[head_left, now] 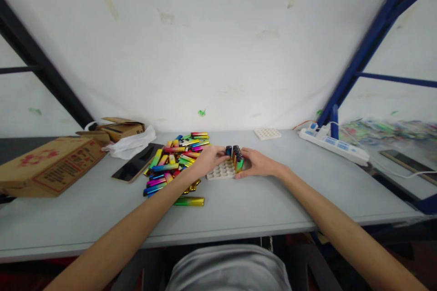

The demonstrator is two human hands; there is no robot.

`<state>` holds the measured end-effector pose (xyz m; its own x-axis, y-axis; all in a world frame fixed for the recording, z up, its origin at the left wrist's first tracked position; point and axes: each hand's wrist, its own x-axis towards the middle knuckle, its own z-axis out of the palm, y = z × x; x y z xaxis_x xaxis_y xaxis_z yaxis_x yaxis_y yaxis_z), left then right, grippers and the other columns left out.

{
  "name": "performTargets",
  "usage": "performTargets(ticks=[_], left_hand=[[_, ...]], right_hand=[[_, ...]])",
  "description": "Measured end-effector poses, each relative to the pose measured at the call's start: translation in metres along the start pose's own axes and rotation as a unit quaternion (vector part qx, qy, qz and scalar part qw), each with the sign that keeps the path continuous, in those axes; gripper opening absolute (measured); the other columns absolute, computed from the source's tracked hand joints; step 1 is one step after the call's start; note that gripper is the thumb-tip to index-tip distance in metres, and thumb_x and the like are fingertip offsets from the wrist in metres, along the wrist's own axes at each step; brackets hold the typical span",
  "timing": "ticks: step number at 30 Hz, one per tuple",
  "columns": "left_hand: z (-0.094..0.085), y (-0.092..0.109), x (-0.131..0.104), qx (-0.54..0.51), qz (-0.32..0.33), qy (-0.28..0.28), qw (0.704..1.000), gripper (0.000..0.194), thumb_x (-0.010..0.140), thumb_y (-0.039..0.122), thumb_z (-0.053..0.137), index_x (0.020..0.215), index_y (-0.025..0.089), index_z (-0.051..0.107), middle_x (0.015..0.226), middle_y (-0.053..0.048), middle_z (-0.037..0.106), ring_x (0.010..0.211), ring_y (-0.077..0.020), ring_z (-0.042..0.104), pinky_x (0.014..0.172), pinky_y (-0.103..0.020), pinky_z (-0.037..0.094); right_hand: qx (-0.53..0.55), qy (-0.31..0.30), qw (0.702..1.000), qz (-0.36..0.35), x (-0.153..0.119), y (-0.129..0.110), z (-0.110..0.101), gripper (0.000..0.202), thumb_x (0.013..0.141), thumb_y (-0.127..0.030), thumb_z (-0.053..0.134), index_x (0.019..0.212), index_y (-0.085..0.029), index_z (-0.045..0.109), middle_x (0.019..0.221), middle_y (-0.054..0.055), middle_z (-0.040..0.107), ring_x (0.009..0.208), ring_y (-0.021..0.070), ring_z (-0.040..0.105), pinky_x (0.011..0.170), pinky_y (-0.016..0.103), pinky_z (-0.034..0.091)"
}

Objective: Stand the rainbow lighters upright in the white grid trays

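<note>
I judge the tray (221, 176) part-filled: lighters (239, 164) at three o'clock, unfilled holes (223, 170) toward nine. Right hand (258, 163): fingers apart; left hand (209, 160): can't tell.

A grey table (259, 209) carries shiny tubes (165, 168), white trays (268, 133), a phone (134, 166), carton (51, 163) and power strip (332, 146).

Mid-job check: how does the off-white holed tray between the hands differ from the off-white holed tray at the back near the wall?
The near off-white holed tray has shiny multicoloured, dark-topped tubes standing towards its right side; the far off-white holed tray shows none. The near tray sits between the left hand and right hand, while the far tray lies apart from both. Both have rows of round holes.
</note>
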<state>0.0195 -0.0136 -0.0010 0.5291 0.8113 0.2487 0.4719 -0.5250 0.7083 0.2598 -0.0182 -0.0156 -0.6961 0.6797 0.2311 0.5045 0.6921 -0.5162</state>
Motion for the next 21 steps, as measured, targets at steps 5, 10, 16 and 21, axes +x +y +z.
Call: performTargets(ticks=[5,10,16,21], left_hand=[[-0.011,0.002,-0.004,0.064,0.057,0.029,0.996,0.032,0.085,0.034,0.066,0.112,0.020,0.075,0.114,-0.008,0.078,0.103,-0.0246,0.071,0.095,-0.034,0.052],[-0.049,-0.015,-0.007,0.174,0.060,0.122,0.975,0.021,0.089,0.031,0.062,0.099,0.020,0.076,0.105,-0.011,0.076,0.104,-0.0264,0.068,0.102,-0.040,0.048],[-0.080,-0.055,-0.012,0.274,0.035,0.098,0.956,0.018,0.086,0.033,0.064,0.086,0.021,0.077,0.096,-0.013,0.072,0.097,-0.0294,0.063,0.099,-0.044,0.047],[-0.076,-0.072,-0.012,0.285,0.002,0.079,0.955,0.026,0.085,0.043,0.066,0.087,0.021,0.079,0.096,-0.011,0.073,0.097,-0.0273,0.064,0.096,-0.038,0.049]], right_hand=[[0.003,-0.002,1.000,0.006,-0.001,-0.001,-0.002,0.064,0.072,-0.057,0.085,0.118,-0.017,0.066,0.111,0.010,0.067,0.097,0.0270,0.061,0.089,0.041,0.051],[-0.003,0.003,1.000,0.013,-0.001,0.001,-0.001,0.063,0.072,-0.061,0.083,0.113,-0.017,0.067,0.105,0.008,0.066,0.091,0.0256,0.062,0.083,0.038,0.052],[-0.047,0.012,0.998,0.034,-0.003,0.014,-0.004,0.065,0.070,-0.066,0.082,0.106,-0.015,0.067,0.102,0.010,0.064,0.091,0.0268,0.061,0.083,0.039,0.051],[-0.028,0.023,0.999,0.032,-0.006,0.016,-0.009,0.060,0.073,-0.062,0.082,0.109,-0.016,0.067,0.106,0.010,0.066,0.094,0.0270,0.062,0.084,0.039,0.052]])
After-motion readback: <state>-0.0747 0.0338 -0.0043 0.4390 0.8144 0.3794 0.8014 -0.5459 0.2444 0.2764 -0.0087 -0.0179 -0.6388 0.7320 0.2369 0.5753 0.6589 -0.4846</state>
